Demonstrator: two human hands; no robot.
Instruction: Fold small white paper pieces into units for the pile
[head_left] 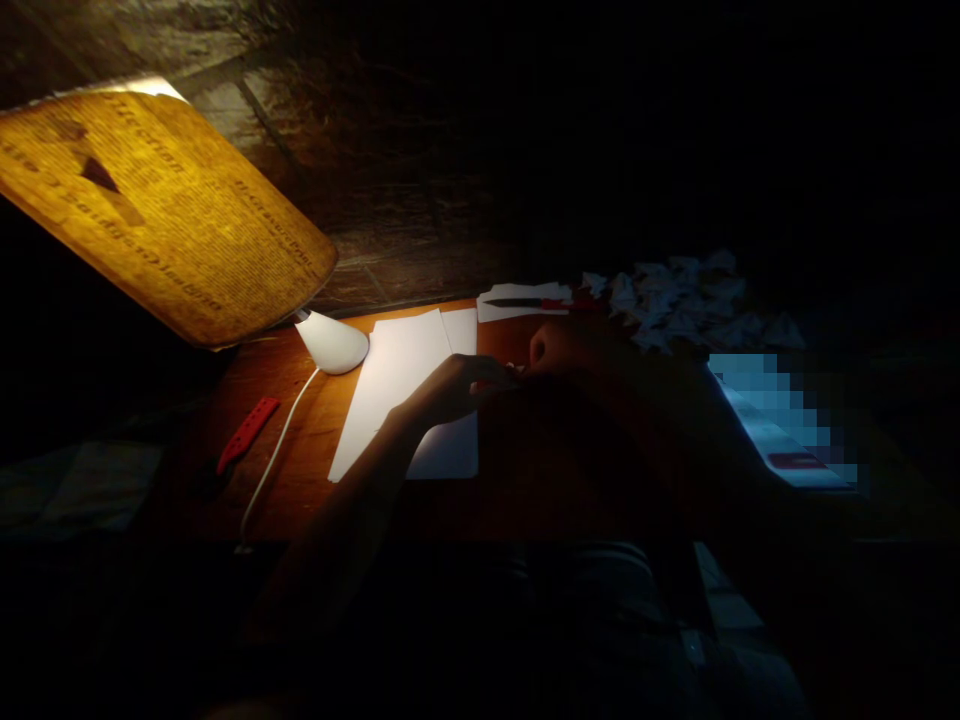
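My left hand (457,388) reaches over white paper sheets (397,385) on a wooden desk (300,470), with its fingers pinched together near my right hand (559,350). My right hand is curled closed beside it. The two hands meet over something small and dark that I cannot make out in the dim light. A pile of small folded white paper pieces (686,300) lies behind my right hand.
A small white lamp (331,340) with a white cord (274,450) lights the desk's left side. A printed yellowish sheet (161,205) leans at upper left. A red-handled tool (244,437) lies left; a red-and-black cutter (525,302) rests on paper behind. A lit screen (784,420) sits right.
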